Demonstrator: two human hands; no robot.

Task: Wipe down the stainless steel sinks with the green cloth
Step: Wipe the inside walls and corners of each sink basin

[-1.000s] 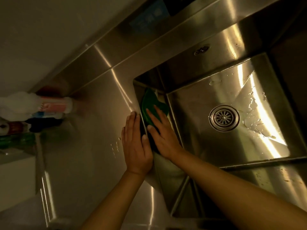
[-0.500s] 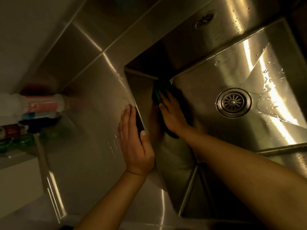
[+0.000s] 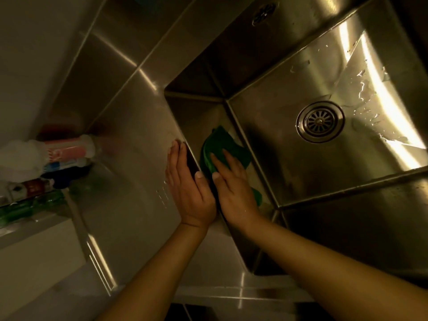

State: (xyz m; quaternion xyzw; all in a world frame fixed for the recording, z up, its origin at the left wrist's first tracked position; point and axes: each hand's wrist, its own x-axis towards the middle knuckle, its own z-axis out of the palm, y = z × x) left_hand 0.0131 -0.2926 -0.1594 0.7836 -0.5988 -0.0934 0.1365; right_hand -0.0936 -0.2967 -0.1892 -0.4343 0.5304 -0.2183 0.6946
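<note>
The stainless steel sink point(image 3: 289, 144) fills the upper right, with a round drain point(image 3: 320, 121) in its wet floor. A green cloth point(image 3: 222, 147) lies flat against the sink's left inner wall. My right hand point(image 3: 234, 184) presses on the cloth with straight fingers, covering its lower part. My left hand point(image 3: 187, 184) rests flat on the steel counter at the sink's left rim, fingers straight, thumb over the edge. The two hands are side by side, almost touching.
Several bottles point(image 3: 67, 151) and a green one point(image 3: 30, 208) lie clustered at the left on the counter point(image 3: 129, 181). An overflow hole point(image 3: 264, 10) sits in the sink's back wall. Water drops glisten on the sink floor at the right. A second basin point(image 3: 359, 228) lies below.
My right hand has slid the cloth back toward me along the left wall, from the far corner to beside my left hand. My left hand stays on the rim.
</note>
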